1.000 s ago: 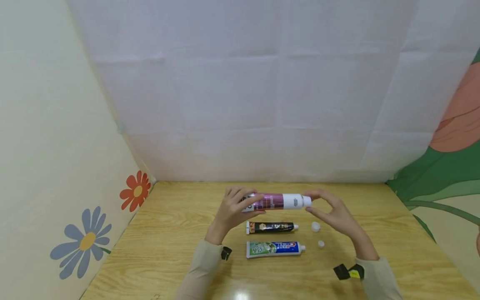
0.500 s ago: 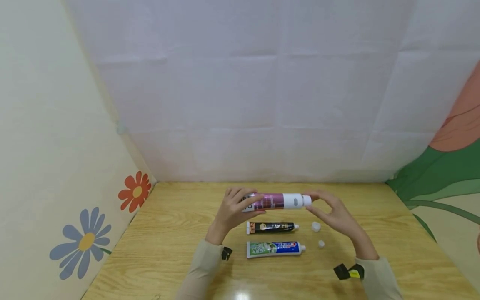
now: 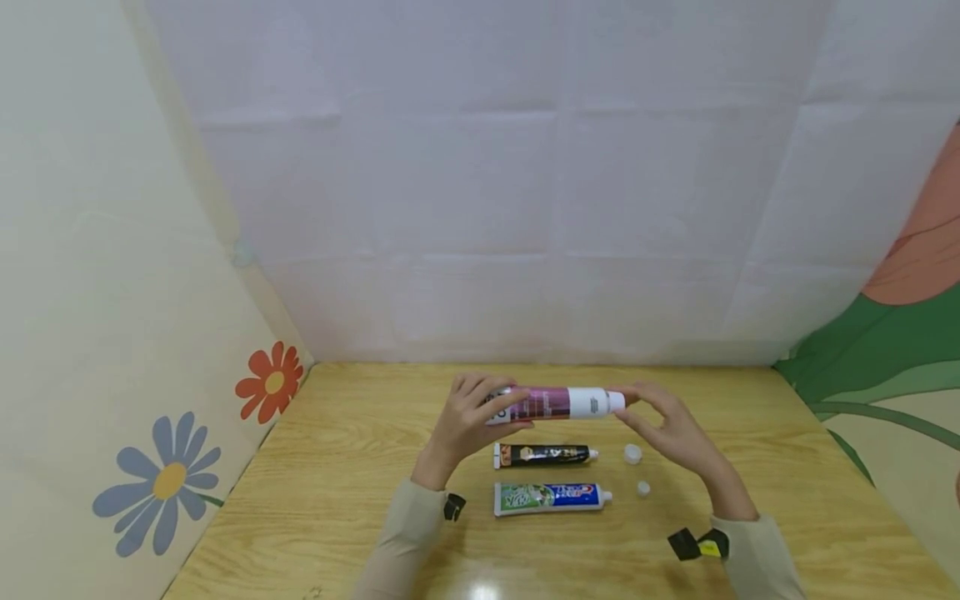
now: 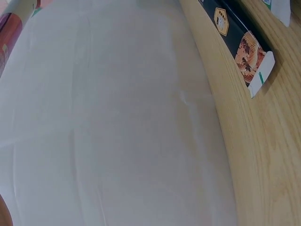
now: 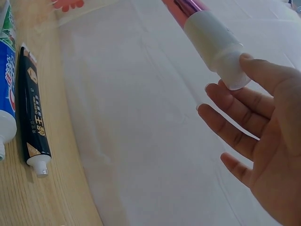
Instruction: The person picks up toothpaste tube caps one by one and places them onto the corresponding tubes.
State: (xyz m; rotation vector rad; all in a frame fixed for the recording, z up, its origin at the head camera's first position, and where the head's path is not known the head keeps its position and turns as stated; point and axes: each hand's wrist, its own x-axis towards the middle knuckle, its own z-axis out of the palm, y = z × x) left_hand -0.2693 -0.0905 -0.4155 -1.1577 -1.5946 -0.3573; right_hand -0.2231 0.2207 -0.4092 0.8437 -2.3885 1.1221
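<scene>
Left hand [image 3: 463, 419] grips the purple-and-white tube [image 3: 555, 403] above the table [image 3: 360, 442], right hand [image 3: 681, 432] pinches its white cap [image 3: 616, 402], and the neat way here looks like cap and tube in line, no hard squeeze.

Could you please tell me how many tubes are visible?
3: the pink tube in the left hand; the black tube and the blue-green tube, side by side on the table.

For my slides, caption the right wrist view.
Right hand pinches white cap of pink tube; black tube and blue tube lie on table.
</scene>
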